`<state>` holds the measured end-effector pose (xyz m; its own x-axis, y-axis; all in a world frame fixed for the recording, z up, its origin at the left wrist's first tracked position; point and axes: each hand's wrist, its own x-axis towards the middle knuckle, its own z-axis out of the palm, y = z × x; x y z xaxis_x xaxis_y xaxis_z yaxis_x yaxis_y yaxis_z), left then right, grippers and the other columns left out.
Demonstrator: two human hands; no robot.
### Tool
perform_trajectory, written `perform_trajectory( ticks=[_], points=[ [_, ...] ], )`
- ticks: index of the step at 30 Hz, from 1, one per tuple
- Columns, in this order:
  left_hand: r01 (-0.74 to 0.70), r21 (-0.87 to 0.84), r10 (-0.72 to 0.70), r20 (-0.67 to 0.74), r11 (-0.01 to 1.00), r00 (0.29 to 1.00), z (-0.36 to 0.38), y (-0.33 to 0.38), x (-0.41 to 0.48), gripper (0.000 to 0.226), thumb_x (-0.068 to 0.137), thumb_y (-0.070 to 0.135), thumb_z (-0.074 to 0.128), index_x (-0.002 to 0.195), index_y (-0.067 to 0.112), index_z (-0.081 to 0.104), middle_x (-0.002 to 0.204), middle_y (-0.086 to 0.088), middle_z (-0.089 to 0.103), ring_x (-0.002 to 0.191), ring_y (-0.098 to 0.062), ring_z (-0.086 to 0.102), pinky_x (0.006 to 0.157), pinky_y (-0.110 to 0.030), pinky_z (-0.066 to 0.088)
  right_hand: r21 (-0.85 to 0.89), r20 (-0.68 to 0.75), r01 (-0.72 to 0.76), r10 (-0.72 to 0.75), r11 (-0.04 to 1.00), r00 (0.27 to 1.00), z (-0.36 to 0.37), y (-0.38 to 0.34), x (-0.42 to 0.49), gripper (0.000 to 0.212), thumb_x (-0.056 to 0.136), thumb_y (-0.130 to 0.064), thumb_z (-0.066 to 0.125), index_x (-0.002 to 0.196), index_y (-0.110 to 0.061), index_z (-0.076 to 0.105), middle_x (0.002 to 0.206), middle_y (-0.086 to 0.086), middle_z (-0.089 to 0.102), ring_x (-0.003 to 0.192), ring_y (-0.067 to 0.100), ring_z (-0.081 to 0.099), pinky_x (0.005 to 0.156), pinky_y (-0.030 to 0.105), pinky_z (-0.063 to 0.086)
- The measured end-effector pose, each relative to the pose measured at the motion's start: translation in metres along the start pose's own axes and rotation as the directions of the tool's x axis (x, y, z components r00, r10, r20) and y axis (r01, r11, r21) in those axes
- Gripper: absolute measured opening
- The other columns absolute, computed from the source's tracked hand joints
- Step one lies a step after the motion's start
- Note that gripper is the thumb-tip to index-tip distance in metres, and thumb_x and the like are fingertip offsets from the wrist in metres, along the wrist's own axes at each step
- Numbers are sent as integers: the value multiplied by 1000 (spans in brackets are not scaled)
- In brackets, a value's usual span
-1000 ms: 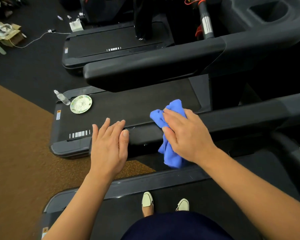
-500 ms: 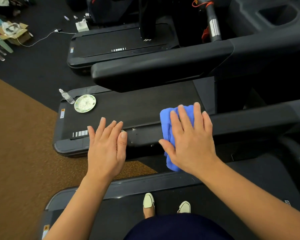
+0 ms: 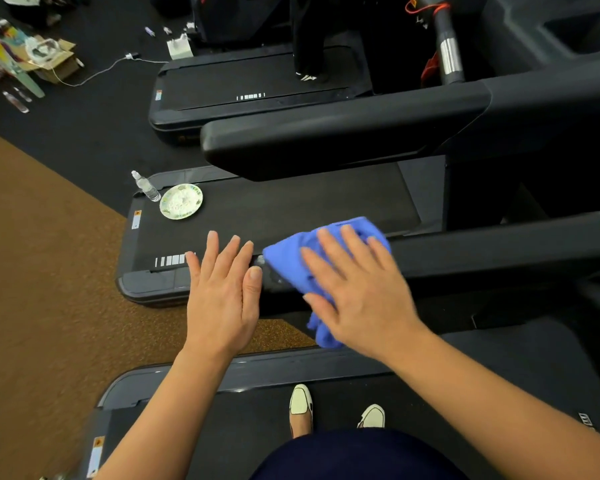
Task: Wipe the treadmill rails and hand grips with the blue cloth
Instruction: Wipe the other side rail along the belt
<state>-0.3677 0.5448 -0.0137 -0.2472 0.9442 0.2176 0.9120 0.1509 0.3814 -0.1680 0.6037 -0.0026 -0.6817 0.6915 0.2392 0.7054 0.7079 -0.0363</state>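
In the head view, the right hand (image 3: 361, 296) lay flat, fingers spread, pressing the blue cloth (image 3: 290, 259) onto the dark rail (image 3: 499, 252), probably to cover more surface. The left hand (image 3: 222, 296) was flat and empty just beside it. The cloth looked bunched, one fold hanging below the rail.

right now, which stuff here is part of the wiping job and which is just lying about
Job: blue cloth, right hand pressing it flat, handrail under it, left hand open beside it.
Lying about: plate and small bottle at the end of the next treadmill, cardboard box and cable on the floor.
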Motion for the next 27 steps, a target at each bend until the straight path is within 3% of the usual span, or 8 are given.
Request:
perform_trajectory(
  ticks=[4, 8, 11, 15, 18, 24, 25, 27],
  points=[
    [41, -28, -41, -13, 999, 999, -1, -2, -2, 67, 99, 47, 11, 139, 7, 46, 149, -9, 39, 147, -26, 10, 117, -45, -3, -17, 22, -104, 104, 994, 994, 5, -17, 12, 55, 94, -44, 35, 133, -9, 51, 139, 12, 51, 128, 41, 43, 105, 58, 32],
    [72, -135, -73, -2, 988, 997, 0, -6, -6, 69, 97, 52, 9, 142, 10, 42, 151, -6, 36, 147, -18, 6, 117, -34, -10, 86, -132, 111, -100, 990, 986, 13, -33, 33, 36, 91, -25, 49, 121, -10, 61, 129, 12, 59, 115, 37, 55, 100, 51, 39],
    [81, -171, -82, -2, 982, 997, 1, -5, -5, 74, 97, 56, 5, 143, 10, 40, 151, -4, 36, 147, -16, 5, 117, -31, -10, 98, -144, 263, -248, 960, 958, 9, -7, 20, 31, 90, -22, 51, 117, -17, 65, 131, 9, 59, 117, 36, 55, 98, 50, 42],
    [80, -184, -82, -2, 980, 997, 1, -5, -3, 73, 97, 55, 6, 144, 10, 38, 151, -4, 36, 147, -15, 4, 118, -33, -9, -8, -151, 50, -50, 999, 987, 6, 17, 12, 28, 91, -18, 48, 110, -10, 66, 116, 12, 64, 111, 40, 56, 94, 49, 44],
    [83, -185, -84, 1, 979, 996, 2, -6, -3, 73, 97, 55, 5, 143, 10, 40, 150, -4, 38, 147, -16, 5, 118, -33, -9, 76, -190, -54, 67, 996, 979, 11, -8, 30, 23, 86, -14, 52, 102, -6, 67, 108, 13, 67, 104, 43, 58, 90, 50, 45],
    [41, -142, -43, -13, 989, 999, 4, -11, -2, 76, 98, 56, 5, 138, 7, 47, 145, -7, 45, 146, -24, 13, 117, -30, -6, 152, -122, 326, -310, 933, 943, 11, -12, 23, 36, 85, -13, 52, 119, -15, 64, 134, 7, 57, 120, 37, 53, 102, 46, 39],
    [38, -131, -39, -3, 991, 999, 4, -11, -3, 75, 98, 56, 6, 139, 7, 46, 145, -7, 44, 146, -24, 13, 117, -33, -4, 126, -128, 314, -298, 941, 946, 9, -1, 18, 35, 83, -12, 55, 117, -14, 65, 132, 8, 59, 119, 36, 55, 102, 45, 38],
    [34, -110, -31, 21, 993, 999, 2, -10, -4, 75, 98, 57, 6, 141, 8, 42, 147, -8, 41, 146, -25, 12, 118, -36, -1, 39, -137, 125, -119, 991, 983, 6, 16, 12, 31, 82, -13, 51, 108, -8, 68, 120, 11, 65, 111, 35, 59, 99, 42, 38]
  ],
)
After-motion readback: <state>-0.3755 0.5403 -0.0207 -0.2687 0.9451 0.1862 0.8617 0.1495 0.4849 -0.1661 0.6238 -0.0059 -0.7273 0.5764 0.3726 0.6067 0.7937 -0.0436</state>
